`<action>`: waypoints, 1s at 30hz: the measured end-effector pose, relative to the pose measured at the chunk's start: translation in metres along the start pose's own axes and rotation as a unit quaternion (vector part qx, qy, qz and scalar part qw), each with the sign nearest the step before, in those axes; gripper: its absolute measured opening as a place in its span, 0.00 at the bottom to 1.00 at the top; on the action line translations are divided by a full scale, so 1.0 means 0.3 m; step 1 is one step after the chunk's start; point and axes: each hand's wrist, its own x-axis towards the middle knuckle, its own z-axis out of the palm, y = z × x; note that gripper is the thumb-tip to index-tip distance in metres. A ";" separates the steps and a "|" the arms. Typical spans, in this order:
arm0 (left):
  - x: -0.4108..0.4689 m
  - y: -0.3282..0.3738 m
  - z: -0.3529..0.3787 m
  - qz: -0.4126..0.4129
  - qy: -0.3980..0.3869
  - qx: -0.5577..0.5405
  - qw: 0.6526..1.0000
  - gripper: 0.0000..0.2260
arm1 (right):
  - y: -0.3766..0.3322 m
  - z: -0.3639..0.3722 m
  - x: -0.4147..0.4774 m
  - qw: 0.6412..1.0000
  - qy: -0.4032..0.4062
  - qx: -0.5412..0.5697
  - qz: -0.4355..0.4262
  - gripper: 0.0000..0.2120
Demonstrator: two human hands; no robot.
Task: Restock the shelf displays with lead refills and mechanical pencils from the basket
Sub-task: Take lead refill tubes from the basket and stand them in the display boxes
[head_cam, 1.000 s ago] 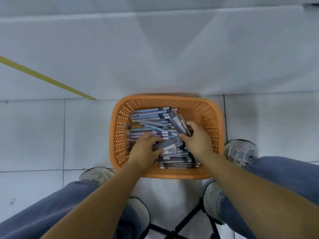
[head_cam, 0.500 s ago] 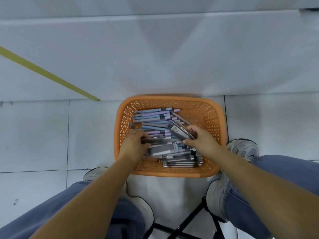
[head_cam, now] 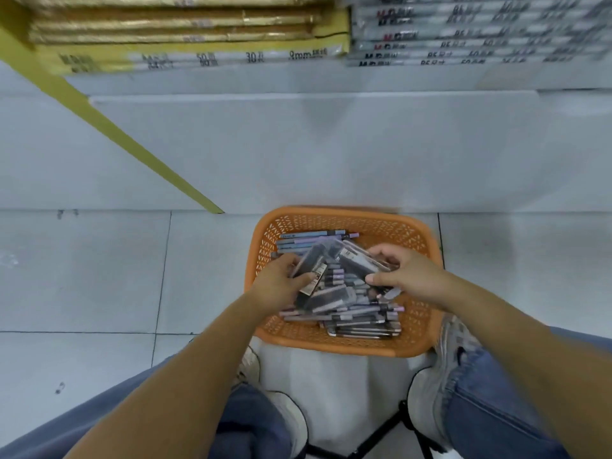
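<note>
An orange plastic basket (head_cam: 420, 332) stands on the floor between my feet. It holds several flat grey lead refill packs (head_cam: 361, 331) and blue and lilac mechanical pencils (head_cam: 309, 235). My left hand (head_cam: 276, 284) grips a few grey packs (head_cam: 311, 265), lifted a little above the heap. My right hand (head_cam: 402, 274) pinches another grey pack (head_cam: 359, 263) by its right end. Both hands are over the basket's middle.
A white shelf base (head_cam: 298, 150) rises just behind the basket, with a yellow strip (head_cam: 109, 129) slanting down its left side. Above it lie stacked gold packages (head_cam: 172, 24) and grey printed packs (head_cam: 480, 31). A black stool frame (head_cam: 381, 435) stands between my shoes.
Both hands have lifted packs out of the heap and brought them closer together. My head has tilted up, so the stocked shelf now shows at the top.
</note>
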 end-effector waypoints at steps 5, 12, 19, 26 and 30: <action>-0.112 0.190 -0.104 0.032 -0.055 -0.227 0.972 0.13 | -0.195 -0.083 -0.131 0.995 -0.037 -0.078 -0.041 0.17; -0.337 0.457 -0.227 0.086 -0.189 -0.231 0.951 0.20 | -0.543 -0.136 -0.377 0.964 -0.016 -0.196 -0.178 0.16; -0.574 0.690 -0.342 0.169 -0.184 -0.176 0.952 0.17 | -0.813 -0.163 -0.599 0.929 0.064 -0.192 -0.309 0.18; -0.721 0.829 -0.433 0.237 -0.102 -0.200 0.945 0.16 | -1.046 -0.148 -0.707 0.899 0.133 -0.102 -0.405 0.26; -0.730 0.842 -0.459 0.267 -0.090 -0.228 0.932 0.17 | -1.085 -0.119 -0.704 0.882 0.154 -0.043 -0.444 0.23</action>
